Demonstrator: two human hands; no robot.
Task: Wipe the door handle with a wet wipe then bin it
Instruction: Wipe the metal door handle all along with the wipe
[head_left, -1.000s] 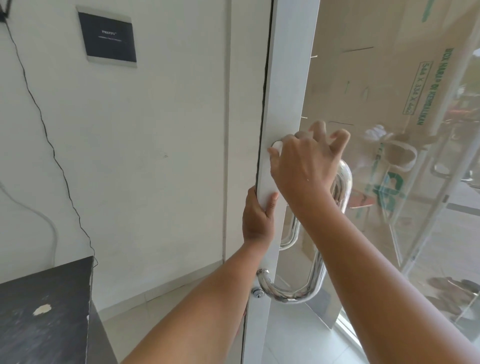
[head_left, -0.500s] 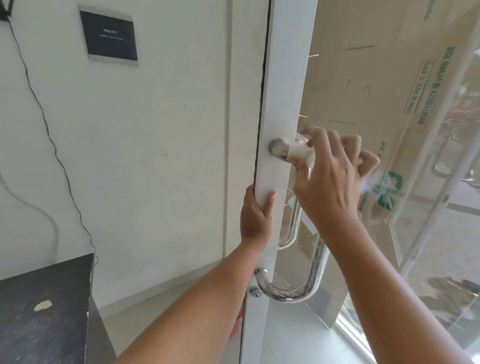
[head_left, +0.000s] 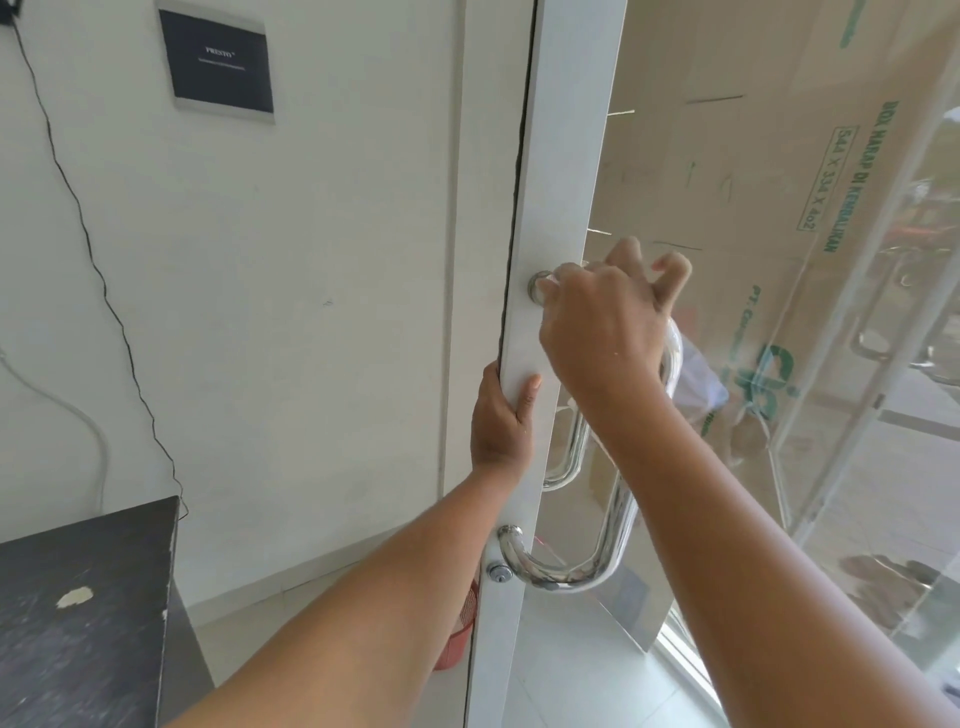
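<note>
A curved chrome door handle (head_left: 613, 540) is fixed to the white frame (head_left: 561, 182) of a glass door. My right hand (head_left: 602, 327) wraps the handle's top part beside its upper mount (head_left: 537, 287), fingers curled around the bar. The wet wipe is mostly hidden under that hand; a white scrap (head_left: 675, 343) shows at the bar by its fingers. My left hand (head_left: 501, 421) grips the edge of the door frame below the upper mount, thumb on the frame's front face.
A dark cabinet top (head_left: 88, 608) sits at lower left. A black cable (head_left: 78, 208) runs down the white wall, near a dark plaque (head_left: 215, 65). Something red (head_left: 460, 629) stands on the floor behind the door edge. Cardboard (head_left: 727, 156) shows through the glass.
My right hand has slid back up and left along the top of the handle toward the upper mount, now covering most of the wipe. My left hand holds the frame as before.
</note>
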